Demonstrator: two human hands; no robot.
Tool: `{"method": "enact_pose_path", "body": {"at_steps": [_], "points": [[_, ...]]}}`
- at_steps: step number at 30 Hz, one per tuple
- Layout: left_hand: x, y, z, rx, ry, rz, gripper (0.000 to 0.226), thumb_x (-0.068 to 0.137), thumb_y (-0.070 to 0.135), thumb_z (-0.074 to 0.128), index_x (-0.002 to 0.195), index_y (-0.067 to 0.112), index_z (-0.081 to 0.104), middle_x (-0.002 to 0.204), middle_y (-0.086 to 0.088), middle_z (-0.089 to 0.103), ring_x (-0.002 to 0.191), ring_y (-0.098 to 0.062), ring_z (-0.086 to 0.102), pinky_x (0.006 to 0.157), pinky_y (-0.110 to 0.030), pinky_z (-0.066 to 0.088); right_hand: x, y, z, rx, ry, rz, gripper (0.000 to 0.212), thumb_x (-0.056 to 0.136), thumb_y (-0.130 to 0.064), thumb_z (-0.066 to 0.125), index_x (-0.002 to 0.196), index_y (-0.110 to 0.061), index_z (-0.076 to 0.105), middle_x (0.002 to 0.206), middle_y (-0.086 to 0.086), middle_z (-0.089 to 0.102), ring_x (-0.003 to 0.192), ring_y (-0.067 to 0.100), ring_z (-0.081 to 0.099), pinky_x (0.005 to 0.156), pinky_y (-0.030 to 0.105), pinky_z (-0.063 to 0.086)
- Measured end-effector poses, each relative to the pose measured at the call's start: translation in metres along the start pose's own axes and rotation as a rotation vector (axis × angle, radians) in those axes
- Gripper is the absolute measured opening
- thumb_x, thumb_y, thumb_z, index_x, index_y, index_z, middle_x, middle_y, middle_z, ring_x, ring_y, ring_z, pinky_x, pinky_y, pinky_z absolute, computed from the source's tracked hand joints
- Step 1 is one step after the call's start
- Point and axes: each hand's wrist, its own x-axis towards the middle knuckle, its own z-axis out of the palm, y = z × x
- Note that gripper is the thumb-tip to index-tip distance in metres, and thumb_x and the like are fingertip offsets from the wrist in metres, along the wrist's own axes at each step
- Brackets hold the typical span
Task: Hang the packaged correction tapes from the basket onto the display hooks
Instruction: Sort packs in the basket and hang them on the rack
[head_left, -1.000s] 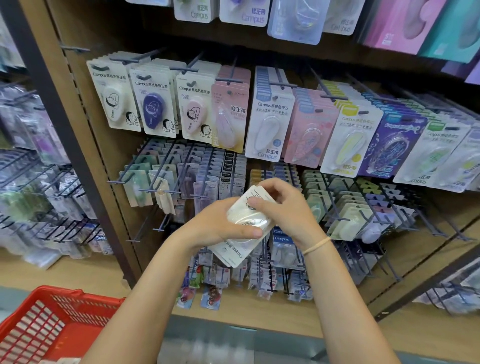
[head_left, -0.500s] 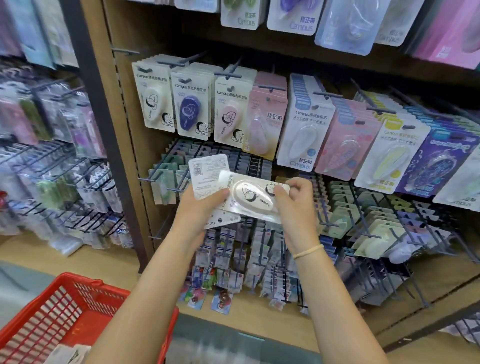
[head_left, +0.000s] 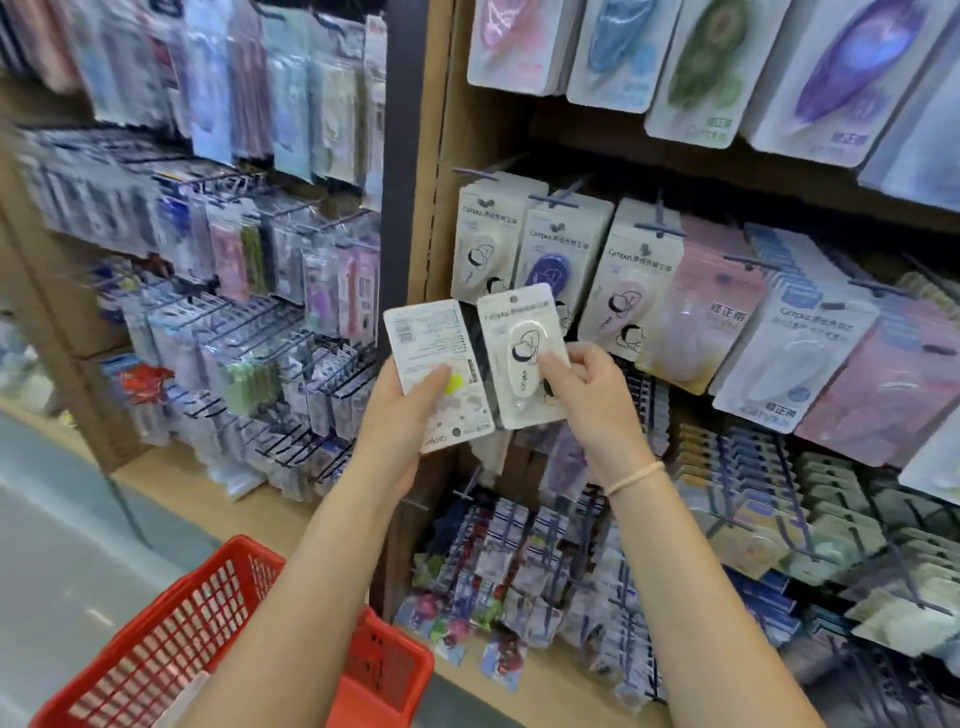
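Front-facing pack: we see a white carded correction tape pack (head_left: 522, 358) at the centre of the frame, upright and tilted slightly, with a hang hole at its top, printed text beneath it, and a clear blister over a white oval dispenser bearing a dark cartoon figure.
Back-facing pack: a second white pack (head_left: 439, 374) sits just left of the first, its printed back toward us, with a barcode at upper left, small text and a yellow patch near the thumb; the two packs are edge to edge with a dark gap between them.
Position: both packs are held in front of the wooden shelf upright, overlapping the bottom edge of the matching hung packs (head_left: 485, 241).
Basket: we see a red mesh basket (head_left: 171, 639) at the lower left of the frame; something pale lies inside, too blurred for us to identify.
Display hooks: dark metal hooks (head_left: 558, 197) in the upper centre carry rows of carded tapes running off to the right.
Left hand (head_left: 400, 415): fingers wrapped behind the back-facing pack, thumb pressed on its face.
Right hand (head_left: 584, 395): it pinches the front-facing pack at its lower right, thumb lying on the blister, fingers curled behind.
Wrist: a pale band (head_left: 636, 477) circles the right wrist.
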Motion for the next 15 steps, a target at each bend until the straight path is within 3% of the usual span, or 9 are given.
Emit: {"method": "enact_pose_path", "body": {"at_steps": [4, 8, 15], "points": [[0.009, 0.005, -0.023, 0.014, 0.037, -0.009, 0.024, 0.103, 0.009, 0.057, 0.12, 0.026, 0.062, 0.12, 0.003, 0.074, 0.098, -0.015, 0.075, 0.077, -0.032, 0.064, 0.029, -0.017, 0.026, 0.027, 0.075, -0.105, 0.014, 0.099, -0.029, 0.062, 0.108, -0.02, 0.056, 0.1, -0.004, 0.071, 0.086, 0.005, 0.067, 0.074, 0.018, 0.052], [0.015, 0.009, -0.031, 0.004, 0.039, -0.014, 0.022, 0.103, 0.01, 0.058, 0.118, 0.027, 0.062, 0.118, 0.003, 0.074, 0.097, -0.015, 0.076, 0.072, -0.031, 0.063, 0.052, -0.032, 0.048, 0.076, 0.024, -0.175, 0.026, 0.098, -0.023, 0.064, 0.121, -0.014, 0.053, 0.11, 0.0, 0.074, 0.099, 0.01, 0.07, 0.078, 0.019, 0.054], [0.02, 0.008, -0.03, 0.004, 0.008, -0.017, 0.025, 0.104, 0.009, 0.057, 0.121, 0.026, 0.061, 0.118, 0.005, 0.074, 0.098, -0.013, 0.075, 0.074, -0.029, 0.063, 0.062, -0.032, 0.063, 0.021, 0.061, -0.181, 0.022, 0.098, -0.022, 0.065, 0.115, -0.017, 0.053, 0.097, -0.007, 0.074, 0.09, 0.003, 0.069, 0.072, 0.014, 0.053]]}}
